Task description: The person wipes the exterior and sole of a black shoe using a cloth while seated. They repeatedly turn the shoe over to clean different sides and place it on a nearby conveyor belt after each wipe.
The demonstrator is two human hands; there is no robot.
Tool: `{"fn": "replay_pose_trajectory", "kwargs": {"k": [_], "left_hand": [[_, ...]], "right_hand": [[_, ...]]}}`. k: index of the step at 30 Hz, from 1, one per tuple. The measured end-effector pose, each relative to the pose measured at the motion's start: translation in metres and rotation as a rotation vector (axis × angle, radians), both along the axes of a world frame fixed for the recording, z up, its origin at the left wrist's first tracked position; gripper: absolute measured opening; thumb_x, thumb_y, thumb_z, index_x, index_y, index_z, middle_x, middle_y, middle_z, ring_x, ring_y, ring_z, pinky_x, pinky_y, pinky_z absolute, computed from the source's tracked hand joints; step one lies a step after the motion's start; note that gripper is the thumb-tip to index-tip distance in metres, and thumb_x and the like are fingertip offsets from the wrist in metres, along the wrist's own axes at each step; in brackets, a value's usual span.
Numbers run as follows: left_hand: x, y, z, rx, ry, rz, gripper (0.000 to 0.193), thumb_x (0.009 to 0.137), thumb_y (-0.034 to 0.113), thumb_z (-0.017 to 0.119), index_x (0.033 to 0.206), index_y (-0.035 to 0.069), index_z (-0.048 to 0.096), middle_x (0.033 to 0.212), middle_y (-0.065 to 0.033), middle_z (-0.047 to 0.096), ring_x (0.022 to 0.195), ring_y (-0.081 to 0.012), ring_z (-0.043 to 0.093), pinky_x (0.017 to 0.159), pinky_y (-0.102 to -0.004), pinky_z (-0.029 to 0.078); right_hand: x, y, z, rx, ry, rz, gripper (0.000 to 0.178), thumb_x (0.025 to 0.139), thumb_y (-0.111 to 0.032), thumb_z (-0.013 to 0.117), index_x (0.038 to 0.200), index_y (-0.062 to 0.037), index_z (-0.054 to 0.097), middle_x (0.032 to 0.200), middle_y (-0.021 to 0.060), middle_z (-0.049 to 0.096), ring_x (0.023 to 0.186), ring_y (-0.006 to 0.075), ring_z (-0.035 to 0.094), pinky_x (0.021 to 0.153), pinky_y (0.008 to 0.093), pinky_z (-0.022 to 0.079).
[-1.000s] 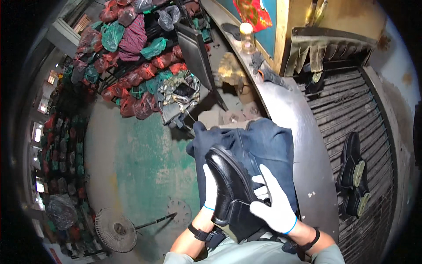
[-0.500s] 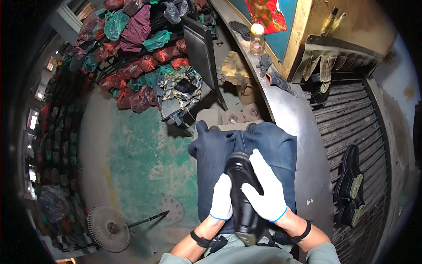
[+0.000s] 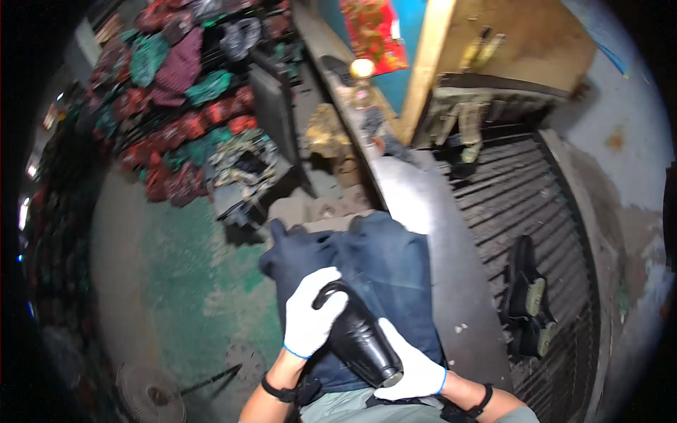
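A black shoe lies slantwise over the dark blue cloth on my lap. A pale greenish end, like that of a shoe last, shows at its lower right. In a white glove, my left hand grips the shoe's upper-left end, thumb across the top. My right hand, gloved too, is wrapped round the lower-right end from the side and below. Its fingertips are partly hidden under the shoe. Beneath both hands the dark blue cloth is spread over my legs.
Black shoes with pale inserts lie on the slatted rack to the right. A metal ledge runs beside my lap. A fan stands lower left; bagged goods and a chair are farther off.
The shoe has turned from nearly upright in the picture to a slant. My left hand has moved up to its far end, my right hand down to the near end. The whole view has shifted.
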State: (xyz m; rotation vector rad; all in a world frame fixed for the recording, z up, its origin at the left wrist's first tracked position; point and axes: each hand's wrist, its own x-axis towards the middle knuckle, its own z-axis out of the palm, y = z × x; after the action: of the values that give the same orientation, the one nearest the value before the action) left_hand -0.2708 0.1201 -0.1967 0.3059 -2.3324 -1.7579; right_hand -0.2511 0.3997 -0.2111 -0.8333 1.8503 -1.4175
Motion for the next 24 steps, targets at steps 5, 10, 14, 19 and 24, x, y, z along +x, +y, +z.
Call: {"fn": "replay_pose_trajectory", "kwargs": {"k": [5, 10, 14, 19, 24], "left_hand": [[-0.043, 0.020, 0.031, -0.382, -0.066, -0.173, 0.059, 0.087, 0.024, 0.086, 0.139, 0.005, 0.065, 0.161, -0.0243, 0.054, 0.141, -0.0424, 0.061, 0.118, -0.0479, 0.050], [-0.057, 0.022, 0.069, -0.510, 0.209, -0.492, 0.086, 0.089, 0.053, 0.089, 0.152, 0.003, 0.059, 0.167, -0.0260, 0.049, 0.157, -0.0459, 0.045, 0.129, -0.0547, 0.037], [-0.058, 0.020, 0.107, -0.801, 0.341, -0.614, 0.036, 0.094, 0.032, 0.085, 0.115, 0.005, 0.074, 0.121, -0.0143, 0.073, 0.112, -0.0339, 0.072, 0.094, -0.0447, 0.058], [-0.024, 0.002, 0.163, -1.123, 0.255, -0.755, 0.029, 0.089, 0.020, 0.068, 0.116, 0.008, 0.068, 0.096, -0.0080, 0.062, 0.077, -0.0223, 0.061, 0.064, -0.0362, 0.048], [-0.002, 0.034, 0.196, -1.088, 0.437, -0.511, 0.021, 0.092, 0.023, 0.070, 0.107, 0.009, 0.070, 0.091, -0.0062, 0.063, 0.074, -0.0197, 0.061, 0.068, -0.0359, 0.050]], "right_hand": [[-0.035, 0.016, 0.019, -0.309, -0.655, -0.195, 0.141, 0.073, -0.021, 0.101, 0.179, -0.0001, 0.009, 0.182, 0.0181, 0.028, 0.164, 0.0260, 0.035, 0.135, 0.0405, 0.026], [-0.055, 0.060, 0.026, -0.574, -0.799, -0.479, 0.103, 0.077, -0.013, 0.078, 0.169, 0.0095, 0.036, 0.166, 0.0255, 0.052, 0.153, 0.0330, 0.053, 0.132, 0.0440, 0.037], [-0.109, 0.186, -0.034, -0.314, -0.564, -0.963, 0.041, 0.081, -0.015, 0.068, 0.116, 0.0055, 0.067, 0.122, 0.0199, 0.069, 0.116, 0.0305, 0.068, 0.110, 0.0399, 0.052], [-0.219, 0.253, -0.031, -0.027, -0.440, -1.219, 0.028, 0.082, -0.004, 0.068, 0.110, -0.0065, 0.073, 0.094, 0.0027, 0.069, 0.081, 0.0197, 0.067, 0.079, 0.0334, 0.058], [-0.249, 0.266, -0.073, 0.674, 0.253, -1.179, 0.069, 0.077, 0.003, 0.069, 0.146, -0.0010, 0.067, 0.116, 0.0139, 0.074, 0.104, 0.0300, 0.071, 0.098, 0.0379, 0.058]]}}
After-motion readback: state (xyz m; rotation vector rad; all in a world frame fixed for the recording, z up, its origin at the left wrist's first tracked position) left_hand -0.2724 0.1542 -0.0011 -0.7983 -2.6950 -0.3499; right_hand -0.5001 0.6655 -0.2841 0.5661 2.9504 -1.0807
